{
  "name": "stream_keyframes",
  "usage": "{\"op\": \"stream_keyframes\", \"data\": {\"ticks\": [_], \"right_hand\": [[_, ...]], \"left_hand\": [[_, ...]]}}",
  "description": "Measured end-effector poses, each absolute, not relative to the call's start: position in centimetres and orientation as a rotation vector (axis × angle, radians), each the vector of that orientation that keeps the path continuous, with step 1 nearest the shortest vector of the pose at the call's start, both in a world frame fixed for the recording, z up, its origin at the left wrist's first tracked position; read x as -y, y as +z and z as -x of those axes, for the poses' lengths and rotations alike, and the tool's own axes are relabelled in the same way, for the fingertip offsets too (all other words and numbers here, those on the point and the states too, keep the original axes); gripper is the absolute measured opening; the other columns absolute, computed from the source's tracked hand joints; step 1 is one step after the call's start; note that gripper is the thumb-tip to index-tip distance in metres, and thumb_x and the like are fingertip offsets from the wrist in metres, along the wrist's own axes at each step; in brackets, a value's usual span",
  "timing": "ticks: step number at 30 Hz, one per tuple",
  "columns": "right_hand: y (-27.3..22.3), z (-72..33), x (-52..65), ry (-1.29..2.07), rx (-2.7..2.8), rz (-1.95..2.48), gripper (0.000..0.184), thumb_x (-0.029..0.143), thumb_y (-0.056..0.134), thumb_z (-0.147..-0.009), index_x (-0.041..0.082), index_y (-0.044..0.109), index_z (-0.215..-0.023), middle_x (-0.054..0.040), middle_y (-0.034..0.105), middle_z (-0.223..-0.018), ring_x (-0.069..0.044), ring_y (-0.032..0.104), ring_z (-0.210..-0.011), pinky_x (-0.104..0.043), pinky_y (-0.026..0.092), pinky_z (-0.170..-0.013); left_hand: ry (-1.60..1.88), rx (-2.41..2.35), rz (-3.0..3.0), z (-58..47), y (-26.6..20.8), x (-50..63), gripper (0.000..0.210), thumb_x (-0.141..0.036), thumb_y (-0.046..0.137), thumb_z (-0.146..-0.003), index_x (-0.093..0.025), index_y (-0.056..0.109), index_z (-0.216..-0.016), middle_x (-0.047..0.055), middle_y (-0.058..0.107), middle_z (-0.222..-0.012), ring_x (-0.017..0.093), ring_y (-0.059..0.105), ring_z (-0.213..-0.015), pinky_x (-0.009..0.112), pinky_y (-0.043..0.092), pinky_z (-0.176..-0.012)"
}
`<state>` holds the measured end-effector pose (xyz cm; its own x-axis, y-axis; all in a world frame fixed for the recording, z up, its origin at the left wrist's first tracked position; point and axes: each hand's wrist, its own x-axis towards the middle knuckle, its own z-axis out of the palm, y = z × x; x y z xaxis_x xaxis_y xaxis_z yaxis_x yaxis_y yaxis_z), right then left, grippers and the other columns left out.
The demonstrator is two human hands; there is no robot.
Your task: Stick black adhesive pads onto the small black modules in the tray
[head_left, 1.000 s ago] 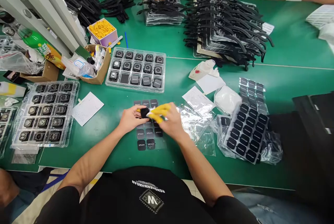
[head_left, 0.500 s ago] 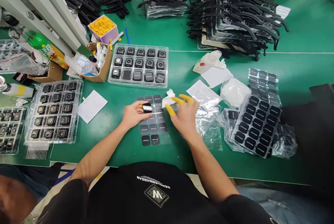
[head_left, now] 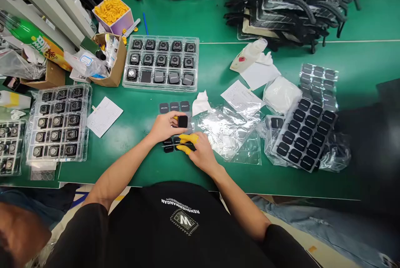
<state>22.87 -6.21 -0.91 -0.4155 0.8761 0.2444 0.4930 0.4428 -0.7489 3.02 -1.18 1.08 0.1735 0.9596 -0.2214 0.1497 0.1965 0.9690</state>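
My left hand holds a small square smartwatch case between thumb and fingers, its glossy black face turned up. Just below it, my right hand, with yellow finger cots, pinches the near part of a clear sheet of black square film pieces. That part looks lifted and tilted, and the fingers hide some of it. A crumpled white tissue lies beside the sheet. Beyond both hands stands a clear tray of watch cases, some with grey square covers on their faces.
At right are crumpled clear plastic, a white bottle and a sheet of black labels. Another watch tray lies left. A box of yellow finger cots and stacked trays with black straps stand farther back.
My right hand has moved left and down from beside the tissue onto the film sheet, closing on its near part. The watch case has tilted, showing more of its face. The view has shifted.
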Motion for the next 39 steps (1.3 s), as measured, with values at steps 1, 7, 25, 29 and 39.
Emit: {"op": "stream_keyframes", "data": {"ticks": [1, 7, 25, 29, 39], "right_hand": [[-0.9, -22.9, 6.0, 0.781, 2.069, 1.113, 0.018, 0.032, 0.071, -0.094, 0.034, 0.072, -0.112, -0.0037, 0.079, -0.093, -0.028, 0.067, -0.090, -0.047, 0.048, -0.078], [0.8, -23.3, 6.7, 0.776, 2.076, 0.915, 0.024, 0.020, 0.071, -0.089, 0.043, 0.077, -0.097, -0.0006, 0.079, -0.108, -0.029, 0.067, -0.104, -0.054, 0.052, -0.089], [1.5, -27.0, 8.0, 0.438, 2.127, 1.372, 0.044, 0.044, 0.075, -0.089, 0.033, 0.066, -0.130, -0.0118, 0.072, -0.120, -0.034, 0.062, -0.117, -0.053, 0.050, -0.099], [0.0, -23.1, 9.4, 0.661, 2.105, 1.266, 0.038, 0.036, 0.075, -0.091, 0.041, 0.067, -0.127, -0.0041, 0.079, -0.103, -0.035, 0.064, -0.111, -0.054, 0.047, -0.092], [1.8, -23.5, 7.4, 0.687, 2.105, 0.941, 0.024, 0.022, 0.072, -0.088, 0.045, 0.078, -0.092, 0.0031, 0.082, -0.094, -0.028, 0.066, -0.094, -0.051, 0.047, -0.085]], "left_hand": [[0.845, -1.254, -1.231, -3.0, 1.1, 1.2, 0.062, -0.027, 0.091, -0.066, -0.014, 0.072, -0.123, 0.005, 0.077, -0.083, 0.016, 0.073, -0.077, 0.028, 0.059, -0.074], [0.826, -1.265, -1.287, -3.0, 0.9, 1.0, 0.060, -0.028, 0.089, -0.068, -0.016, 0.071, -0.124, 0.003, 0.076, -0.082, 0.017, 0.073, -0.078, 0.028, 0.059, -0.074], [0.800, -1.255, -1.353, -2.9, 1.0, 1.0, 0.058, -0.029, 0.087, -0.070, -0.017, 0.071, -0.125, 0.004, 0.077, -0.086, 0.018, 0.073, -0.081, 0.029, 0.060, -0.078], [0.809, -1.261, -1.347, -3.0, 1.2, 1.1, 0.058, -0.028, 0.087, -0.070, -0.017, 0.071, -0.125, 0.003, 0.076, -0.083, 0.016, 0.072, -0.078, 0.027, 0.058, -0.075], [0.830, -1.218, -1.281, -2.7, 1.0, 0.9, 0.059, -0.028, 0.087, -0.070, -0.017, 0.070, -0.125, 0.003, 0.077, -0.085, 0.016, 0.073, -0.079, 0.027, 0.058, -0.075]]}}
